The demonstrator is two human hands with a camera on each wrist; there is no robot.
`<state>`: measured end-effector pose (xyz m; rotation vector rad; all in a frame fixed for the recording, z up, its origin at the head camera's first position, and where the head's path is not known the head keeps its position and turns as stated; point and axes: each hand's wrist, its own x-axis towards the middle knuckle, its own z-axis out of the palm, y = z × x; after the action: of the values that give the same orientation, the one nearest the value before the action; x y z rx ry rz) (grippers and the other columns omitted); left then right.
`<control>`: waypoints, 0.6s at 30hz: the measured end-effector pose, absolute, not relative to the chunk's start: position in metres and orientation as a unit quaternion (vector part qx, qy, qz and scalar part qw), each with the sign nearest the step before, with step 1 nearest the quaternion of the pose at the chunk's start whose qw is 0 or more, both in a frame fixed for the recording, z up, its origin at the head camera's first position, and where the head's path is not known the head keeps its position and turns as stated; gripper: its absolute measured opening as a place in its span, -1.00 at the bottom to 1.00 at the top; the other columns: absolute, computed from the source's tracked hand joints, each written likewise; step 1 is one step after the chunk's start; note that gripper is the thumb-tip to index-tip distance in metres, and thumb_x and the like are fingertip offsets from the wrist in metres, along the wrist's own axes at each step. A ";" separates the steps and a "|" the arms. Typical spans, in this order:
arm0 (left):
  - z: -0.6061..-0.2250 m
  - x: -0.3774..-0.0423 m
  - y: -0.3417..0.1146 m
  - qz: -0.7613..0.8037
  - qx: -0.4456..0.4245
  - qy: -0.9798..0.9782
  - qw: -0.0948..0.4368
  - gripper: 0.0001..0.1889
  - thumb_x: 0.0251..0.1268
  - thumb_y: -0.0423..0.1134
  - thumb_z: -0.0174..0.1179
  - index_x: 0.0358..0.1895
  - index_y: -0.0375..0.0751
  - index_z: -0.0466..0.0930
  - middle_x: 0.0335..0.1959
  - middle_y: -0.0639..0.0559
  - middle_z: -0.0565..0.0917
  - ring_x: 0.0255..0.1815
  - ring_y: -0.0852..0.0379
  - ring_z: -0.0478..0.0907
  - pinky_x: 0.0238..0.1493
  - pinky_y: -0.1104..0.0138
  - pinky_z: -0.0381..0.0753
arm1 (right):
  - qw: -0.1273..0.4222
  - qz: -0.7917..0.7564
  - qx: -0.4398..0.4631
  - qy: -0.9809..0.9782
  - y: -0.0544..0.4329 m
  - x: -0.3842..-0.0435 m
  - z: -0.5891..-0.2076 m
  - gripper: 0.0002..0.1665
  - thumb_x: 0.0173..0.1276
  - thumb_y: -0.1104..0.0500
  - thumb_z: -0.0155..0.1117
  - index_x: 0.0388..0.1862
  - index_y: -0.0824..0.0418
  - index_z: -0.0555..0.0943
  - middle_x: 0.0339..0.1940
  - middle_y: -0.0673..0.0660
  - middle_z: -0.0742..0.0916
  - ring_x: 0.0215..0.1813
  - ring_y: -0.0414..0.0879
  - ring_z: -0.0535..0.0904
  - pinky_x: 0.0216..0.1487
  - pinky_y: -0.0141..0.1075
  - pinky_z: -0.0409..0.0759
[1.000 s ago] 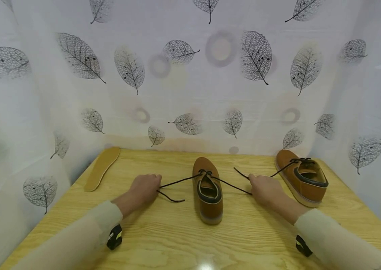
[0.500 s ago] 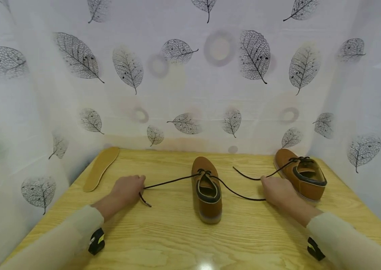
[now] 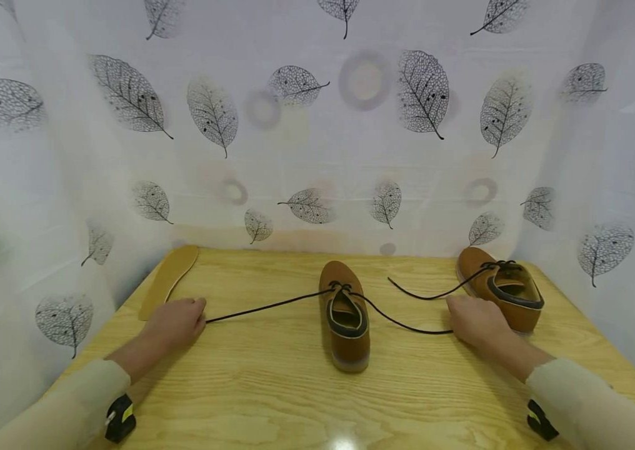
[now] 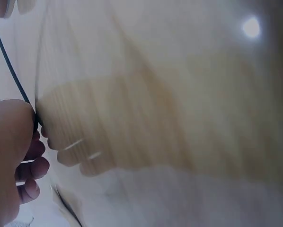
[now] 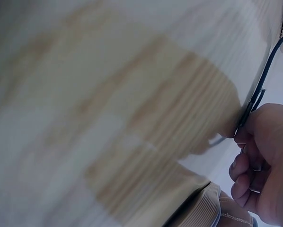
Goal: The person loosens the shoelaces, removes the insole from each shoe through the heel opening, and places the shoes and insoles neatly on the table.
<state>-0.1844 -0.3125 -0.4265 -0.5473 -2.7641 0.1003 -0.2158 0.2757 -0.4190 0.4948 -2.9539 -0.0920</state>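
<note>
A brown lace-up shoe (image 3: 350,347) stands mid-table in the head view, its heel towards me. From its eyelets a dark shoelace (image 3: 267,307) runs nearly straight to my left hand (image 3: 177,322), which pinches it between thumb and finger, the other fingers curled. The lace's tip is hidden there. On the other side, the shoe's second lace end (image 3: 402,324) sags across to my right hand (image 3: 477,320). In the right wrist view the thumb and forefinger pinch this lace (image 5: 262,80) close to its tip.
A second brown shoe (image 3: 517,315) stands just behind my right hand, its loose lace (image 3: 419,296) trailing left over the table (image 3: 272,387). Beyond my left hand lies a tan insole (image 3: 168,281). A leaf-patterned curtain (image 3: 295,137) encloses the back and sides.
My left hand has moved left and nearer to me, drawing out its lace, whose loose tail has gone from sight. My right hand has shifted right, and its lace has gone from taut to slack.
</note>
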 end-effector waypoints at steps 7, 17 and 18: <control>-0.424 -0.179 -0.331 0.031 -0.181 -0.969 0.162 -0.81 0.26 -0.32 0.16 -0.46 -0.12 0.35 -0.67 0.06 0.33 -0.72 0.16 0.25 -0.69 0.26 0.25 | 0.093 -0.031 0.168 -0.981 0.281 -0.213 -0.420 -0.81 0.27 0.30 0.16 -0.51 0.13 0.40 -0.59 0.06 0.55 -0.58 -0.01 0.52 -0.63 -0.09 0.44; -0.422 -0.170 -0.357 0.040 -0.143 -0.979 0.138 -0.78 0.29 -0.31 0.14 -0.48 -0.10 0.32 -0.69 0.08 0.29 -0.74 0.13 0.25 -0.70 0.23 0.22 | 0.102 -0.030 0.174 -0.979 0.287 -0.207 -0.418 -0.82 0.28 0.27 0.17 -0.48 0.14 0.40 -0.60 0.07 0.52 -0.62 0.01 0.49 -0.64 -0.07 0.42; -0.423 -0.169 -0.360 0.039 -0.139 -0.980 0.137 -0.78 0.29 -0.30 0.13 -0.49 -0.10 0.31 -0.68 0.08 0.29 -0.73 0.13 0.26 -0.69 0.22 0.22 | 0.102 -0.028 0.173 -0.979 0.287 -0.206 -0.418 -0.81 0.29 0.27 0.18 -0.49 0.14 0.39 -0.61 0.06 0.51 -0.63 -0.01 0.48 -0.64 -0.09 0.41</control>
<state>-0.1686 -0.3599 -0.4234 -0.4017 -2.8367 0.1138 -0.2062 0.2870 -0.4182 0.5115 -2.8907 -0.0828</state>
